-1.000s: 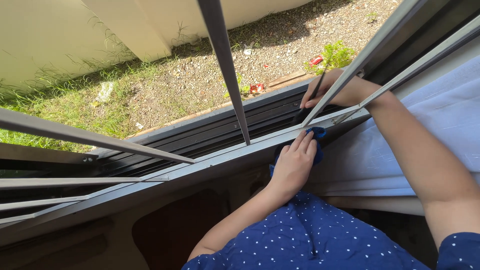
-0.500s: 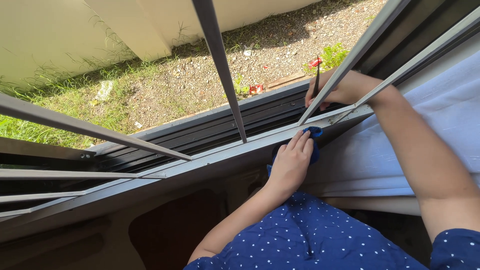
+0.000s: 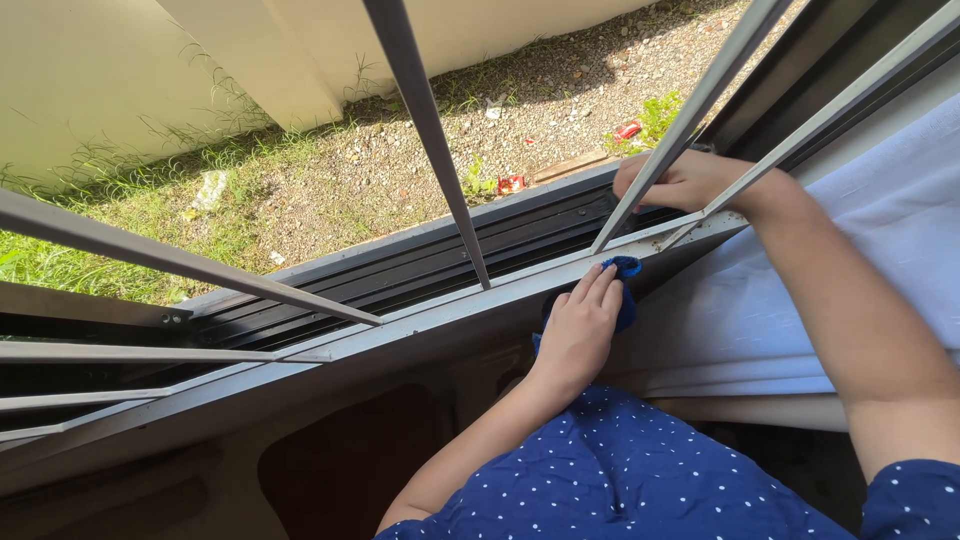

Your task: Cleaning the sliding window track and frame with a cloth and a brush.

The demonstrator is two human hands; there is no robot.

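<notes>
The left hand [image 3: 583, 325] lies flat on a blue cloth [image 3: 626, 290], fingers together and stretched out, pressing it against the inner edge of the pale window sill [image 3: 420, 318]. The cloth shows only past the fingertips and under the palm. The right hand [image 3: 680, 180] reaches out between two slanted grey bars [image 3: 430, 150] and sits over the far right end of the dark sliding track [image 3: 400, 275]. Its fingers are curled in, but a bar crosses them, so it cannot be told whether they grip anything.

The bars leave narrow gaps; the right wrist fills one of them, hard against the metal. A white curtain [image 3: 880, 240] hangs just beside the right forearm. The track's grooves run long and shallow, and nothing can be made out lying in them. Beyond the sill lie gravel and grass [image 3: 300, 170] with bits of litter.
</notes>
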